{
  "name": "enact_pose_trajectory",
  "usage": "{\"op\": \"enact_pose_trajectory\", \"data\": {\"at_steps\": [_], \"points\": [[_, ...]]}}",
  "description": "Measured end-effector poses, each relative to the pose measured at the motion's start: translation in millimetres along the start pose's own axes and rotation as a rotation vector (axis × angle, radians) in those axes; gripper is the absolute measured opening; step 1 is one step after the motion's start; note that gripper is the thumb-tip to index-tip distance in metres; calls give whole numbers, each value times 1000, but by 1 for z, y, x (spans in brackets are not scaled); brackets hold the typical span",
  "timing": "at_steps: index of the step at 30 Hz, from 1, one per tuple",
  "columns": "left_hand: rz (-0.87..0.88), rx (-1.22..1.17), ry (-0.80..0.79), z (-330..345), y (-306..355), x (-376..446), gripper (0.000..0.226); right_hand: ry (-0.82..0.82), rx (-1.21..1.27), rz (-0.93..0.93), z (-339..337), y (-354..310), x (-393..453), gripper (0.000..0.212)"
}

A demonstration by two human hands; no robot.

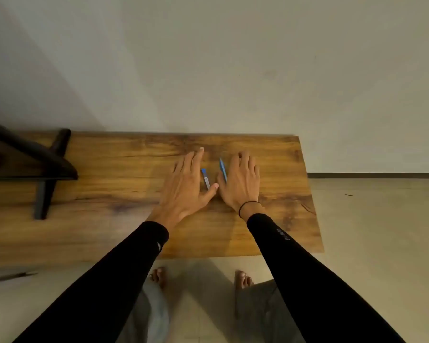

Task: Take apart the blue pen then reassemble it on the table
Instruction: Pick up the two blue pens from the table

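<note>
Two parts of the blue pen lie apart on the wooden table (124,169). A short blue piece with a silvery clip, the pen cap (205,179), lies between my hands. The longer blue pen body (223,169) lies just left of my right hand's fingers, partly hidden by them. My left hand (186,184) rests flat on the table left of the cap, fingers spread, its thumb tip near the cap's near end. My right hand (240,181) lies flat with fingers together, touching or beside the pen body. Neither hand grips anything.
A dark stand with angled legs (45,169) sits on the table's left side. The table's right edge (310,194) is close to my right hand, with floor beyond. My bare feet (243,279) show below the near edge. A wall is behind the table.
</note>
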State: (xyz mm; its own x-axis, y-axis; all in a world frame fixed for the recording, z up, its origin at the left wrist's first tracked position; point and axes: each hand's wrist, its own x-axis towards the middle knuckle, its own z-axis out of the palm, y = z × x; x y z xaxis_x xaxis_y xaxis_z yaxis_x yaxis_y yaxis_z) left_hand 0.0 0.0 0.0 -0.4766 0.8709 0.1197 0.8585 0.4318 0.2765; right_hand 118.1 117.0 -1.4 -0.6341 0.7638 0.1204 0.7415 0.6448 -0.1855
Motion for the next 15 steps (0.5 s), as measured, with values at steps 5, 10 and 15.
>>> {"op": "enact_pose_trajectory", "data": {"at_steps": [5, 10, 15], "points": [[-5, 36, -25, 17, -5, -12, 94, 43, -24, 39, 9, -1, -3, 24], [33, 49, 4, 21, -8, -20, 80, 7, 89, 105, 5, -7, -3, 17], [12, -17, -42, 20, -11, -35, 77, -88, 552, 304, -10, -8, -14, 15]]}}
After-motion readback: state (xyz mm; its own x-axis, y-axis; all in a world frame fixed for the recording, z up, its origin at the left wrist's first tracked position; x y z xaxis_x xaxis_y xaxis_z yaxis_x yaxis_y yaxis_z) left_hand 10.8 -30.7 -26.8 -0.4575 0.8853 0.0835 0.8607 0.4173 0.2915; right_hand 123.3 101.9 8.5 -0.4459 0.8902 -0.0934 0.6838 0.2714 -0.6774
